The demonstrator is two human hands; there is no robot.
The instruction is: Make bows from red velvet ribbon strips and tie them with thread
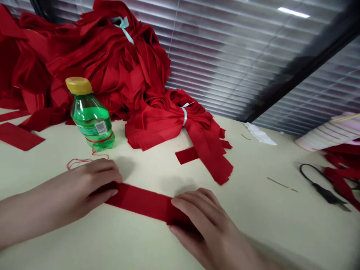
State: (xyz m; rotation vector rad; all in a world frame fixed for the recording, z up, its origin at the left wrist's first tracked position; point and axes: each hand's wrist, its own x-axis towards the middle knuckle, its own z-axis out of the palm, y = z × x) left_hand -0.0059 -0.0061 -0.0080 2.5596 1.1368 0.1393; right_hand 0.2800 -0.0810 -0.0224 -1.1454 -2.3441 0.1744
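Observation:
A strip of red fabric (146,204) lies nearly flat over the pale table, between my two hands. My left hand (97,183) is closed on its left end, thumb below and fingers above. Its right end, which looks folded over in a darker layer, is gripped by my right hand (199,217), fingers curled across the top. The parts of the fabric inside both hands are hidden. Just beyond my left hand stands a green plastic bottle (91,116) with a yellow cap and a red thread round its lower part.
Behind the bottle rises a large heap of red fabric strips (104,56). A smaller tied bundle (182,123) lies at centre. Loose red thread (77,161) is near the bottle. To the right are a white scrap (259,134), thin gold tweezers-like piece (282,184) and a black plug (327,194).

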